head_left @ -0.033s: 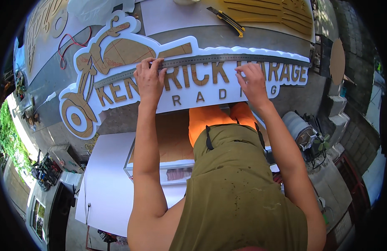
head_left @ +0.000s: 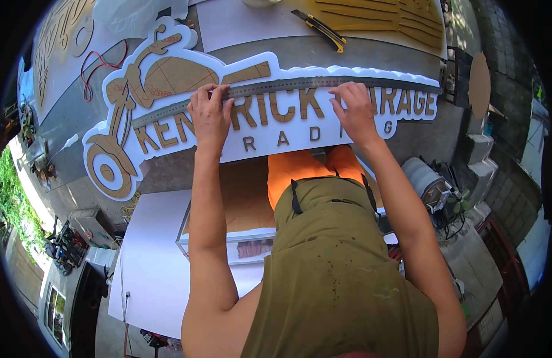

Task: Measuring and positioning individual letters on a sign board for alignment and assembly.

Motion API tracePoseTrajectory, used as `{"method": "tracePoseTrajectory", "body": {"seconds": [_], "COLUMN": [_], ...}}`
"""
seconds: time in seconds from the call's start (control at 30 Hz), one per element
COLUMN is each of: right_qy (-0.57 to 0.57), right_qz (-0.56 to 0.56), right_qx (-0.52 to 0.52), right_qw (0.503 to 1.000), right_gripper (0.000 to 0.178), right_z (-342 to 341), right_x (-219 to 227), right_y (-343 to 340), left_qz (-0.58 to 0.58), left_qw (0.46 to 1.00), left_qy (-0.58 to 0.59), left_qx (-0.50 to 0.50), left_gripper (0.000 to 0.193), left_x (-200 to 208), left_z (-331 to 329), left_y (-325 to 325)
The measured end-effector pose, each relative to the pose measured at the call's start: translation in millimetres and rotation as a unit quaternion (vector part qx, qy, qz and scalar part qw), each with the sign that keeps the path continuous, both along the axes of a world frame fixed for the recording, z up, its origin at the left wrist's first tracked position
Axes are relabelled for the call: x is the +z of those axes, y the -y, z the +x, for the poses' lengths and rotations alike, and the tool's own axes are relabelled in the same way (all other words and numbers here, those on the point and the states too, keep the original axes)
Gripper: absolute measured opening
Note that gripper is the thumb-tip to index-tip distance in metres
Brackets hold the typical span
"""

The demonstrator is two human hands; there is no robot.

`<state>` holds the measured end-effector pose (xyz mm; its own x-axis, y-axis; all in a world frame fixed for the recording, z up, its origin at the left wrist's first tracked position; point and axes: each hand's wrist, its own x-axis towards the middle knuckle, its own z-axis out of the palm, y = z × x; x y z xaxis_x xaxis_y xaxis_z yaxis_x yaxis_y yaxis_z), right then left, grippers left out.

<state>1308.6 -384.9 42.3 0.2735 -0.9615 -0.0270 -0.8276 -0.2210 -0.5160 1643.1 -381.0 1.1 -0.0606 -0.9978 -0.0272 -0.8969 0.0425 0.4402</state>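
Observation:
A long dark metal ruler [head_left: 288, 87] lies slantwise across a white motorcycle-shaped sign [head_left: 264, 129]. My left hand [head_left: 209, 116] has thumb and fingers bent onto the ruler left of the middle, just under the brown tank-shaped piece [head_left: 180, 74]. Farther right, my right hand [head_left: 353, 110] curls its fingers onto the ruler, thumb at the lower edge; what its fingertips press is partly hidden. Brown cut-out letters [head_left: 264, 111] line the sign below the ruler, some covered by my hands. Smaller grey letters [head_left: 282, 139] form a row beneath them.
Behind the sign lies a yellow-black utility knife [head_left: 320, 30], near a gold-painted sheet [head_left: 377, 18]. A red cord [head_left: 87, 80] curls at the left. A brown oval board [head_left: 480, 85] stands at right. Below are a white sheet [head_left: 150, 256] and a metal drum [head_left: 424, 179].
My right hand has shifted slightly left and up, its fingers now over the ruler. My left hand keeps its place on the ruler.

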Motion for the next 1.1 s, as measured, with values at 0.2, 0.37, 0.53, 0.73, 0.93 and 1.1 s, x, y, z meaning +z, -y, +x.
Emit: {"method": "tracePoseTrajectory", "body": {"seconds": [0.2, 0.37, 0.53, 0.73, 0.93, 1.1], "right_qy": [-0.031, -0.045, -0.039, -0.043, -0.039, -0.039], "right_qz": [-0.008, 0.003, 0.012, 0.014, 0.019, 0.026], "right_qx": [0.007, 0.003, 0.013, 0.028, 0.027, 0.029], "right_qw": [0.999, 0.999, 0.999, 0.999, 0.999, 0.998], "right_gripper": [0.022, 0.022, 0.025, 0.029, 0.031, 0.03], "right_z": [9.0, 1.3, -3.4, -9.4, -8.4, -9.0], "right_x": [-22.6, -30.8, -31.8, -35.8, -35.9, -35.7], "right_y": [28.0, 29.0, 30.8, 32.8, 34.3, 34.5], "left_qz": [-0.02, -0.033, -0.029, -0.034, -0.031, -0.032], "left_qw": [0.999, 0.998, 0.998, 0.998, 0.998, 0.998], "left_qy": [0.023, 0.038, 0.031, 0.036, 0.027, 0.033], "left_qx": [0.025, 0.04, 0.043, 0.045, 0.048, 0.049], "left_gripper": [0.036, 0.034, 0.033, 0.031, 0.031, 0.031], "left_x": [0.1, -2.0, -2.2, -3.9, -3.4, -3.7], "left_z": [13.1, 19.0, 18.5, 18.0, 18.5, 18.5], "left_y": [-9.4, -11.3, -10.3, -9.3, -9.3, -9.2]}}
